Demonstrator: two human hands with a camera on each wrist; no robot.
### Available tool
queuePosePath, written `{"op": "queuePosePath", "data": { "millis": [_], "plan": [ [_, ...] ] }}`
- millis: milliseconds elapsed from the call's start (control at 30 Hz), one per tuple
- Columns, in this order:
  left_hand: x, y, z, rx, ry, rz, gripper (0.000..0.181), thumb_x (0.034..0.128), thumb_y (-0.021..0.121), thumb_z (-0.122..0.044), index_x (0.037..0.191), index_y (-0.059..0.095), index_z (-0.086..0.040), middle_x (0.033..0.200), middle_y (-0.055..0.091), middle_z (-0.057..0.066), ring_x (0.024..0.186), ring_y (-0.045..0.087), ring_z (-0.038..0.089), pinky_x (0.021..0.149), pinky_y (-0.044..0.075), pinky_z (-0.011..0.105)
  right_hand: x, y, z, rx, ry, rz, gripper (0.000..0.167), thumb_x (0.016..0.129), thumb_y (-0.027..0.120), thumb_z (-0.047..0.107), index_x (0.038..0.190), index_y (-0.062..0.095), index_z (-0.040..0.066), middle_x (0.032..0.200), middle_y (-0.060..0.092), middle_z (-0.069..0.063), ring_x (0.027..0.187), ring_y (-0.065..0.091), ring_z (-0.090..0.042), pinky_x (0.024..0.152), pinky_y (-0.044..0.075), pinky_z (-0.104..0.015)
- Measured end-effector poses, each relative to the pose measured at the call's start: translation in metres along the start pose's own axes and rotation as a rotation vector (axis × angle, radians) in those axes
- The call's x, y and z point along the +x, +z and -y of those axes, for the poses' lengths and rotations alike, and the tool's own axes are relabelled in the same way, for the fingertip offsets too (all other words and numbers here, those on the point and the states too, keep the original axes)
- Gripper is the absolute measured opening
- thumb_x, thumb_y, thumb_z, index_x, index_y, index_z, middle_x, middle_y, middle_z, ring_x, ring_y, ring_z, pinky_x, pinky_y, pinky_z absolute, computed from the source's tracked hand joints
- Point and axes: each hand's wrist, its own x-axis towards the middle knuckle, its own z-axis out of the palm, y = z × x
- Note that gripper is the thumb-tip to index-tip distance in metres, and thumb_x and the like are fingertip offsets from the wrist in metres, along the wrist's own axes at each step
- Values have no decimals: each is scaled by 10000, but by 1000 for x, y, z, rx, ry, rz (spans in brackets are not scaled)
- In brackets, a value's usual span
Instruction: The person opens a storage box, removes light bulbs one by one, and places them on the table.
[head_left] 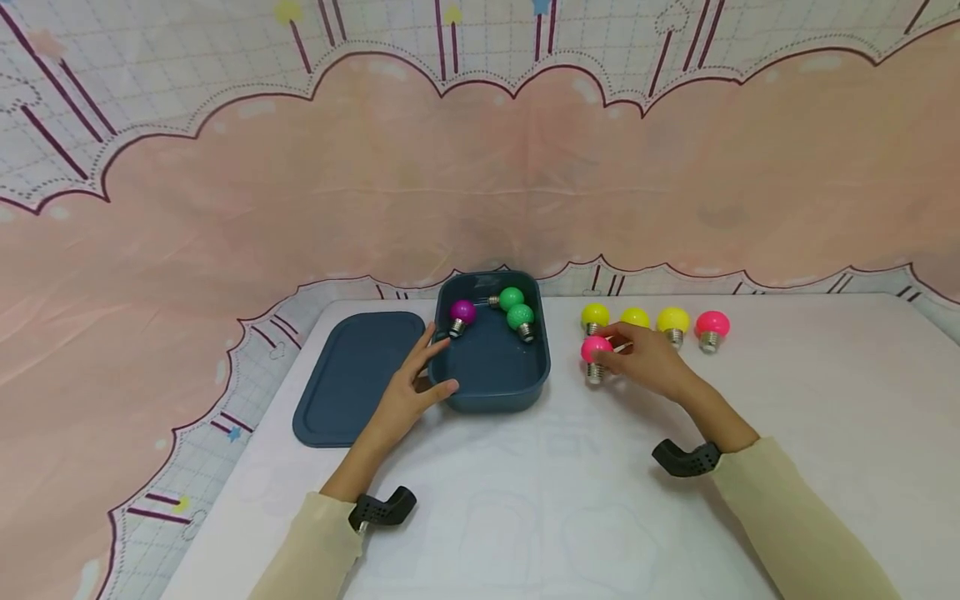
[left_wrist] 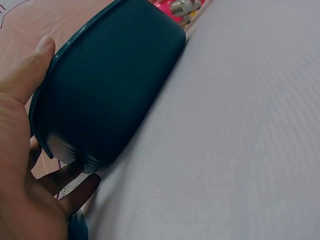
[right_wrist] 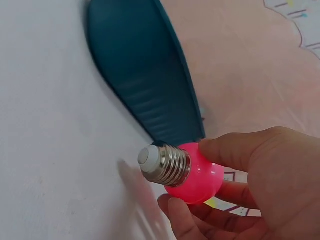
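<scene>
In the head view my right hand [head_left: 648, 360] pinches a pink light bulb [head_left: 596, 349] by its round globe, just right of the dark blue container. The right wrist view shows the bulb's metal screw base [right_wrist: 172, 165] pointing away from the thumb. My left hand [head_left: 405, 400], fingers spread and fairly straight, touches the near left corner of the container [head_left: 491, 403]. Its thumb [left_wrist: 37, 65] lies against the rim in the left wrist view. Inside the container lie a purple bulb [head_left: 462, 312] and two green bulbs [head_left: 521, 316].
Three yellow bulbs [head_left: 672, 319] and another pink bulb [head_left: 712, 323] stand in a row on the white table, right of the container. A flat dark blue lid [head_left: 352, 375] lies to its left. A patterned cloth [head_left: 480, 183] hangs behind.
</scene>
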Motion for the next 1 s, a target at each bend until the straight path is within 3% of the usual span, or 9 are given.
{"op": "queuePosePath", "data": {
  "millis": [367, 1000],
  "plan": [
    [0, 0, -2, -12, -2, 2, 612, 915, 640, -62, 1465, 372, -59, 1596, 69, 85, 1350, 297, 434, 1029, 334, 536, 0, 6, -3, 46, 61, 57, 512, 912, 661, 262, 1327, 508, 4, 1132, 575, -171, 892, 592, -247, 696, 537, -298],
    [0, -1, -4, -1, -14, -2, 606, 919, 635, -67, 1466, 374, -59, 1596, 72, 87, 1356, 289, 429, 1032, 332, 535, 3, 7, -4, 54, 58, 98, 500, 930, 637, 275, 1332, 500, 13, 1141, 568, -170, 845, 608, -219, 703, 539, -304]
  ]
}}
